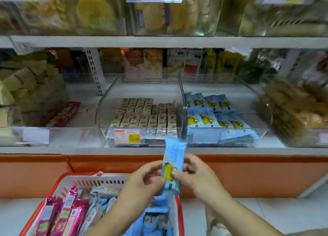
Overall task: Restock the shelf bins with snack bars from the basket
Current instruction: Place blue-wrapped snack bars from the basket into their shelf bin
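We hold one blue snack bar (173,166) upright between both hands, above the far edge of the basket (99,181) and just below the shelf front. Our left hand (142,180) pinches its left edge with thumb and curled fingers; our right hand (197,175) pinches the right edge the same way. Beneath our wrists the red-rimmed basket carries more blue bars (156,216) on its right side and pink-wrapped bars (69,209) on its left. Straight ahead, a clear bin (229,128) holds matching blue bars (207,118) in overlapping rows. Just beside it on the left, another clear bin (101,115) holds brown bars (142,115) and has a price label (127,136) on its front.
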`<state>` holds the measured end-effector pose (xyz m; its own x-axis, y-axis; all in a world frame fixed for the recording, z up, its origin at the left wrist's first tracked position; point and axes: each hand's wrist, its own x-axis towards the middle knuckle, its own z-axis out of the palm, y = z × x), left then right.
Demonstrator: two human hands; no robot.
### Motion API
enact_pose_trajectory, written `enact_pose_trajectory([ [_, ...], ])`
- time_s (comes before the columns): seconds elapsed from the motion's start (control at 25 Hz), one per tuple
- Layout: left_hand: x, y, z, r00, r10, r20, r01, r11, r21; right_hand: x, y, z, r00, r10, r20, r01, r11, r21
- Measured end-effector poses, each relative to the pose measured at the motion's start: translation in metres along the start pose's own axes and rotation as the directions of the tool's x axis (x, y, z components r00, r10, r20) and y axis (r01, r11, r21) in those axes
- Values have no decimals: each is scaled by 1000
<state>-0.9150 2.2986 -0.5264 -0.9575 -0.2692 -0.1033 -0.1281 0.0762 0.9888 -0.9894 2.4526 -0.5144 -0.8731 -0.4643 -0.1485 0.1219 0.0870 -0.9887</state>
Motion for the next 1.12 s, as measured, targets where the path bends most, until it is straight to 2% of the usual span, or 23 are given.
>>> enact_pose_trajectory([
  [0.08,27,37,12,967,250,-43,-235,946,222,21,-45,-43,975,-189,-119,178,979,-94],
  [0.12,41,55,19,929,369,-30,-335,873,354,32,-66,-68,946,-268,-185,242,958,-151],
  [0.2,71,80,30,829,556,59,-472,640,606,54,-98,-117,879,-369,-301,286,915,-285],
  [0.28,101,91,39,781,606,153,-485,432,761,75,-108,-156,857,-345,-383,195,905,-377],
  [0.4,137,86,43,811,547,208,-413,283,866,103,-103,-187,912,-148,-383,-37,900,-434],
  [0.48,147,78,42,801,559,214,-425,279,861,115,-97,-195,947,-23,-320,-141,866,-479],
  [0.6,149,70,42,785,580,216,-453,302,839,124,-92,-196,951,84,-299,-233,829,-508],
  [0.72,148,73,44,805,558,203,-436,325,839,124,-92,-190,940,139,-313,-290,808,-512],
  [0.8,141,77,44,795,572,202,-444,320,837,119,-92,-184,936,116,-333,-290,790,-540],
  [0.88,120,73,39,764,610,209,-476,315,821,109,-93,-176,928,-54,-368,-212,735,-644],
  [0.96,91,55,25,747,634,200,-494,328,806,94,-97,-165,852,-350,-390,-68,664,-744],
  [1.04,61,22,2,792,591,155,-449,391,803,73,-98,-146,732,-578,-362,151,655,-740],
  [1.08,46,4,-11,844,521,127,-393,441,807,64,-96,-132,716,-609,-342,262,687,-678],
  [1.12,33,-16,-22,903,419,95,-318,504,803,54,-90,-114,749,-588,-305,337,734,-589],
])
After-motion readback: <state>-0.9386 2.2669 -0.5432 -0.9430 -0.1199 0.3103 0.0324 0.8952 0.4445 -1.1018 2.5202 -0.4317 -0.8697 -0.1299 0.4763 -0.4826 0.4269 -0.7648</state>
